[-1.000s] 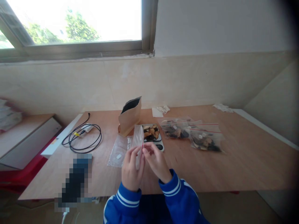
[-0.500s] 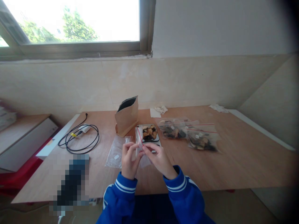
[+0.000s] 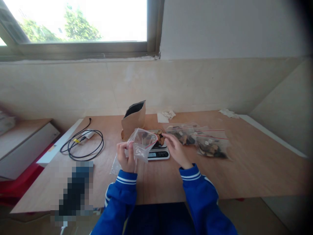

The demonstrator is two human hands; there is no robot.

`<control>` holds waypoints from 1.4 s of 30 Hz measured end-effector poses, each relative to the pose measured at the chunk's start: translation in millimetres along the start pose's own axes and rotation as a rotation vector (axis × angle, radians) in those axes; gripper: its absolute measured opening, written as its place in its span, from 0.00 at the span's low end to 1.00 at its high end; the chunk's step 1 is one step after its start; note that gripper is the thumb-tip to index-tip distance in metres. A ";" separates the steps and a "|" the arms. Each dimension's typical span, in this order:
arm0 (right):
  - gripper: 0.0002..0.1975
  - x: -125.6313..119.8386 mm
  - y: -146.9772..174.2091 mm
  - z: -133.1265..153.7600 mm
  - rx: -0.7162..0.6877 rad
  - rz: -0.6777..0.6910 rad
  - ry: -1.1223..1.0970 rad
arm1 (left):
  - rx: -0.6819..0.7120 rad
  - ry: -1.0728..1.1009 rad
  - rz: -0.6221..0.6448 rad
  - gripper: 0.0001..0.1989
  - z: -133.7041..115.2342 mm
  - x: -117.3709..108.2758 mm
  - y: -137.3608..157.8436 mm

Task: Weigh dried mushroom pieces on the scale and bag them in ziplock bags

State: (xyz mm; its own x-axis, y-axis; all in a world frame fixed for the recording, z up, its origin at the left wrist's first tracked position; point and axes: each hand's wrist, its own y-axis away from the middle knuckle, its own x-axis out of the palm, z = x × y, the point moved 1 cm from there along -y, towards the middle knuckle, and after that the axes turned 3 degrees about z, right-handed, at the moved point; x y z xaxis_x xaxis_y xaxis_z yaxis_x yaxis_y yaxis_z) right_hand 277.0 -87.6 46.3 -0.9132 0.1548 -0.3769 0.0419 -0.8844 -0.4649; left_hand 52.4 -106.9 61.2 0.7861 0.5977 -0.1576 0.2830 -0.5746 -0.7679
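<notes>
Drop risk at scale [image 3: 159,157].
Left hand [image 3: 126,158] pinches clear bag [image 3: 141,150] at scale's left; right hand [image 3: 177,149] at dried pieces [image 3: 160,138], grip unclear: loose pinch could scatter them.

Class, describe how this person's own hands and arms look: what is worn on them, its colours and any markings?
The left hand and right hand are bare, with no gloves visible. The left sleeve and right sleeve are blue and long. White stripes ring each cuff, and some white trim shows along the sleeves' outer sides.
</notes>
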 end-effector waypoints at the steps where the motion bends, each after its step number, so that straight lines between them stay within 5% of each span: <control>1: 0.17 0.7 -4.6 -10.3 -0.020 -0.029 0.061 | -0.011 -0.021 -0.043 0.10 7.4 5.0 3.5; 8: 0.18 15.7 -15.6 -62.5 -0.133 0.073 0.280 | -0.104 -0.030 -0.047 0.13 44.1 25.0 26.4; 16: 0.15 15.6 -13.8 -64.5 -0.119 0.091 0.317 | -0.269 0.265 -0.045 0.11 46.7 26.6 33.5; 22: 0.12 16.8 -16.2 -67.3 -0.089 0.094 0.223 | -0.385 0.179 -0.008 0.14 43.2 22.2 34.8; 36: 0.21 11.9 -15.8 -77.1 0.161 -0.113 -0.040 | -0.309 0.164 0.021 0.16 57.1 24.7 43.0; 42: 0.19 8.6 -22.3 -40.3 0.141 -0.212 -0.132 | -0.258 0.137 0.056 0.16 51.4 21.8 42.3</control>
State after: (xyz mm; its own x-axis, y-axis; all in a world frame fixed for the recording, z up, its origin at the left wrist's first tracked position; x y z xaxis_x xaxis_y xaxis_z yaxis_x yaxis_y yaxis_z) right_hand 284.6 -48.8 21.2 -0.9409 0.2922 -0.1713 -0.2039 -0.8925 -0.4024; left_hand 53.3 -89.4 -6.7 0.8663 0.4902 -0.0964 0.3538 -0.7382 -0.5744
